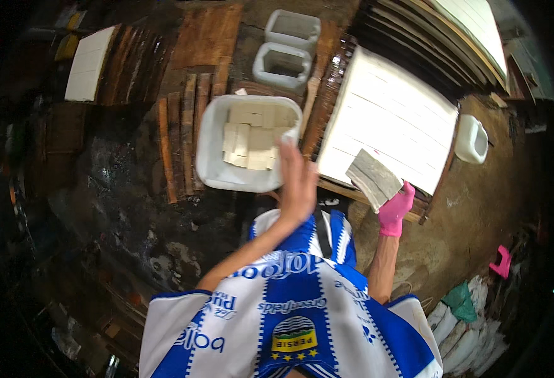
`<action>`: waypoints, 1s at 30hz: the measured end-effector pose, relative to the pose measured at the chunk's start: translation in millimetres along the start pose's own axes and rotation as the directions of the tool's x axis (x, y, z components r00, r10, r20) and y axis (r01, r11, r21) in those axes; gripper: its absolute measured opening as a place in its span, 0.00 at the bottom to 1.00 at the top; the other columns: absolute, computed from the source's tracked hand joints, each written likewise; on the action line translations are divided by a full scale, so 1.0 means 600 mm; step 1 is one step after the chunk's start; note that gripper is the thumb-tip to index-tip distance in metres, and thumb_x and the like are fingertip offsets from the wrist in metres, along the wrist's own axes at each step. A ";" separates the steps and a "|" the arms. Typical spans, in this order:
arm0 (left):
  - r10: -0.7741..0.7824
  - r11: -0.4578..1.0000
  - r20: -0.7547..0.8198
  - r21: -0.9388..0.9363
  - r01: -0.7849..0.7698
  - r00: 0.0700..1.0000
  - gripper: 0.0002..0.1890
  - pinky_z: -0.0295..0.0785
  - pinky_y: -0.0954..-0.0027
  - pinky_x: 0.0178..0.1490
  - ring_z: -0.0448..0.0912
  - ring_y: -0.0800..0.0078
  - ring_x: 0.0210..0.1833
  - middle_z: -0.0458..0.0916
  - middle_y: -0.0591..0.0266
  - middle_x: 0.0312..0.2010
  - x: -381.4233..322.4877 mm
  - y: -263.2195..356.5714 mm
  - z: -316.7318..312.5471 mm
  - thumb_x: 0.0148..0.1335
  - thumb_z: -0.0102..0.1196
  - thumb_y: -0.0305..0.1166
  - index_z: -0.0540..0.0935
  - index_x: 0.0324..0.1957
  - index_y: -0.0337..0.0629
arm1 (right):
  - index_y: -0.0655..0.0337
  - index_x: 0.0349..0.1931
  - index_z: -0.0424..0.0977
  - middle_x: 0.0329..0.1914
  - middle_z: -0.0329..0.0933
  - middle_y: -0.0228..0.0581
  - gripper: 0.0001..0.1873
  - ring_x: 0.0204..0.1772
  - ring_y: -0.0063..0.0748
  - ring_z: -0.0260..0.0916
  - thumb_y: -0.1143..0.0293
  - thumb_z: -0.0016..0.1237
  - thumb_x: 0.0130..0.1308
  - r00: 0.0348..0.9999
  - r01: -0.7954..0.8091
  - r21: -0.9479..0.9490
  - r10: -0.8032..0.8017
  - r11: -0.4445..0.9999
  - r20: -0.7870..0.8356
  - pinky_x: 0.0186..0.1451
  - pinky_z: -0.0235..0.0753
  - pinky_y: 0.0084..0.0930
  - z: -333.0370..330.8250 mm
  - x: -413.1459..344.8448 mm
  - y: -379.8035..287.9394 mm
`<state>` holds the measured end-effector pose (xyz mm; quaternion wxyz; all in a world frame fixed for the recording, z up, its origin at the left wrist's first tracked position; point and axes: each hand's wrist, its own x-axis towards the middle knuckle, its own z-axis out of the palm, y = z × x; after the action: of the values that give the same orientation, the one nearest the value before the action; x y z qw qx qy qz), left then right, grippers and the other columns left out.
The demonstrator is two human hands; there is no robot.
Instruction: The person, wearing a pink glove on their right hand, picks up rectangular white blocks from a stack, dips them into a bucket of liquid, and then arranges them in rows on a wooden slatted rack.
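Note:
My bare left hand (297, 186) is blurred by motion, its fingers stretched over the near right rim of a white plastic tub (206, 156). Whether anything is between its fingertips cannot be made out. Pale cream rectangular blocks (249, 137) lie inside the tub, several of them stacked. In a pink glove, my right hand (396, 210) grips a greyish flat rectangular piece (374, 178) by its lower right end. That piece is tilted above the near edge of a large white slab (392, 113), which is marked with parallel lines and sits on a wooden board.
Two cut-open white plastic containers (284, 66) stand beyond the tub. Wooden slats (188, 137) lie to its left. A stack of boards (428, 42) rises at the upper right. A white jug (471, 139) stands right of the slab, and sacks (466, 340) lie lower right.

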<state>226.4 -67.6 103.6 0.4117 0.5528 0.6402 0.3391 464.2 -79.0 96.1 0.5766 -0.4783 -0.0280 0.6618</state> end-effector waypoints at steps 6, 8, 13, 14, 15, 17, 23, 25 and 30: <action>-0.429 0.745 -0.066 -0.589 0.312 0.901 0.41 0.25 0.63 0.76 0.25 0.66 0.77 0.22 0.58 0.75 0.087 -0.059 -0.032 0.73 0.24 0.57 0.25 0.71 0.40 | 0.68 0.59 0.67 0.58 0.69 0.45 0.27 0.60 0.35 0.66 0.56 0.37 0.68 0.931 0.008 -0.584 0.207 0.812 0.300 0.66 0.61 0.30 0.243 0.079 0.209; -0.575 0.608 -0.017 -0.678 0.413 0.818 0.43 0.28 0.64 0.76 0.27 0.70 0.77 0.25 0.60 0.75 0.139 -0.174 -0.065 0.70 0.28 0.62 0.31 0.73 0.45 | 0.64 0.62 0.62 0.63 0.64 0.42 0.26 0.66 0.34 0.58 0.56 0.36 0.70 0.923 0.067 -0.635 0.195 0.769 0.333 0.71 0.51 0.29 0.281 0.140 0.327; -0.590 0.543 0.346 -0.500 0.675 0.730 0.38 0.31 0.63 0.76 0.31 0.59 0.78 0.37 0.46 0.75 0.242 -0.404 -0.013 0.70 0.32 0.53 0.46 0.72 0.36 | 0.57 0.49 0.68 0.49 0.69 0.36 0.20 0.55 0.32 0.64 0.51 0.36 0.68 0.991 -0.025 -0.453 -0.037 0.891 -0.128 0.62 0.62 0.29 0.211 0.328 0.515; -0.638 0.518 0.375 -0.437 0.735 0.673 0.31 0.46 0.63 0.70 0.50 0.60 0.70 0.56 0.46 0.66 0.248 -0.417 0.005 0.69 0.35 0.49 0.60 0.65 0.34 | 0.55 0.49 0.67 0.47 0.69 0.37 0.23 0.53 0.35 0.65 0.47 0.35 0.66 0.948 -0.211 -0.211 0.147 0.955 -0.282 0.61 0.63 0.30 0.249 0.318 0.498; -0.666 0.499 0.418 -0.365 0.786 0.618 0.27 0.62 0.63 0.63 0.70 0.61 0.63 0.75 0.47 0.58 0.259 -0.410 0.023 0.68 0.38 0.45 0.75 0.58 0.32 | 0.53 0.46 0.69 0.44 0.70 0.36 0.25 0.50 0.36 0.66 0.42 0.35 0.63 0.967 -0.152 -0.247 0.092 0.957 -0.239 0.57 0.65 0.32 0.215 0.341 0.496; -0.652 0.609 0.245 -0.396 0.688 0.718 0.29 0.60 0.61 0.66 0.63 0.53 0.67 0.60 0.45 0.66 0.282 -0.436 0.076 0.68 0.39 0.47 0.69 0.61 0.33 | 0.54 0.47 0.69 0.49 0.71 0.38 0.25 0.54 0.37 0.65 0.43 0.33 0.65 0.917 -0.176 -0.170 0.099 0.970 -0.386 0.59 0.64 0.33 0.147 0.420 0.521; -0.655 0.592 0.190 -0.472 0.653 0.731 0.28 0.65 0.58 0.62 0.68 0.50 0.64 0.69 0.43 0.60 0.318 -0.441 0.081 0.64 0.50 0.42 0.68 0.61 0.34 | 0.56 0.47 0.72 0.50 0.74 0.43 0.22 0.55 0.40 0.70 0.49 0.39 0.64 0.857 -0.126 -0.380 -0.093 0.916 -0.508 0.56 0.68 0.33 0.039 0.525 0.552; -0.739 0.507 0.172 -0.495 0.706 0.652 0.27 0.70 0.58 0.57 0.74 0.51 0.59 0.76 0.43 0.53 0.296 -0.446 0.083 0.61 0.55 0.38 0.71 0.58 0.31 | 0.57 0.46 0.73 0.49 0.76 0.44 0.21 0.55 0.41 0.71 0.51 0.41 0.64 0.865 -0.222 -0.576 -0.113 0.787 -0.488 0.54 0.69 0.33 0.029 0.531 0.555; -0.799 -0.448 0.597 -0.666 0.597 0.066 0.17 0.74 0.69 0.33 0.79 0.67 0.33 0.80 0.55 0.36 0.302 -0.405 0.096 0.51 0.67 0.26 0.77 0.41 0.30 | 0.59 0.45 0.76 0.47 0.79 0.47 0.17 0.52 0.43 0.76 0.57 0.45 0.63 0.770 -0.387 -0.885 -0.618 -0.260 -0.155 0.49 0.74 0.33 -0.123 0.537 0.541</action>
<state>165.0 71.3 -165.1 0.6645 -0.3936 0.5695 0.2814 313.6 29.6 -328.4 0.0056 -0.9091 -0.4037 0.1029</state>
